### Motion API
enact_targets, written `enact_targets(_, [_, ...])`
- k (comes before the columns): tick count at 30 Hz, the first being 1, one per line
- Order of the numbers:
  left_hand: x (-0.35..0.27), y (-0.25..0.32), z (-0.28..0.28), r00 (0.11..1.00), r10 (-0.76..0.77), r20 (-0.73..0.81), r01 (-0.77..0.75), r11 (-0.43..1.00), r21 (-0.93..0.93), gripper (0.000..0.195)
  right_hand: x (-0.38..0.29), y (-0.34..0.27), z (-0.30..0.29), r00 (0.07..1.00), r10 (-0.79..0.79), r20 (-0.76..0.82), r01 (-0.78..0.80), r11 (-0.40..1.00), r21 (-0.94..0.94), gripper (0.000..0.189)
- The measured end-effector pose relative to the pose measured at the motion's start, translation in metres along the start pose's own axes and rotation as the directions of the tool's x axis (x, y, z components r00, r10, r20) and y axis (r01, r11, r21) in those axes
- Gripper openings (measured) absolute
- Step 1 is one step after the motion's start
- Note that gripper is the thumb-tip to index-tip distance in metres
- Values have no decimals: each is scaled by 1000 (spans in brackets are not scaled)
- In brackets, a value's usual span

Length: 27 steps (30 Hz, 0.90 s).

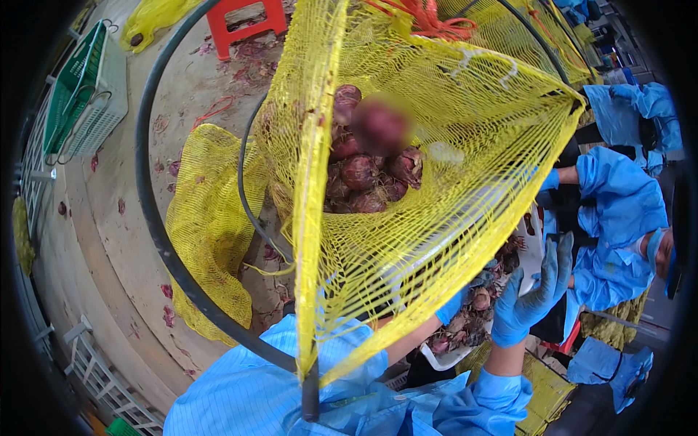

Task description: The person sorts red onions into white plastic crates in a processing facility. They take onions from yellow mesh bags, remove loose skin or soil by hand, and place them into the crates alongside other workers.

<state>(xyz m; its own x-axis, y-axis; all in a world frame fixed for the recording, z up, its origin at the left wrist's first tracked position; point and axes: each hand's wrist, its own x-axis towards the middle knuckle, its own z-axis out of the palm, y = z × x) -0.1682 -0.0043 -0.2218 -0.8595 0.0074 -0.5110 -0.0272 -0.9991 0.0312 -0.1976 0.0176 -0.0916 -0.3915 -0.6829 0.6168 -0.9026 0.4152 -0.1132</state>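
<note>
My right hand (529,297), in a blue glove, is raised at the edge of a white tray (436,359). Its fingers are apart and hold nothing. The gloved left hand (458,306) reaches over the same tray, partly covered by yellow netting, so its fingers and any grip are unclear. Red onions and loose peel (480,300) fill the tray. Between me and the floor hangs a yellow mesh bag (469,109), its mouth stretched wide, with several red onions (360,173) inside. A dark hoop (147,180) curves around the bag.
Left of the hoop, another yellow mesh bag (210,234) lies on the peel-strewn floor. A red stool (245,38) and green and white crates (90,98) stand farther off. Co-workers in blue coats (616,218) are close on the right, one beside the tray.
</note>
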Motion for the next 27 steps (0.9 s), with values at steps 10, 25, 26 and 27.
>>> enact_targets(10, [-3,-22,-1,999,-36,32,33,996,80,22,-152,2,-81,865,497,69,-459,840,-287,45])
enact_targets(25, [10,-22,-15,964,-5,265,-32,990,135,33,-275,-74,-104,569,750,337,-711,655,-256,45])
enact_targets(26, [1,-18,-13,981,26,193,-63,979,192,33,-290,-76,-101,542,764,350,-746,629,-219,45])
enact_targets(27, [0,-18,-20,988,-6,157,-32,971,237,32,-303,-79,-102,526,777,347,-771,607,-190,45])
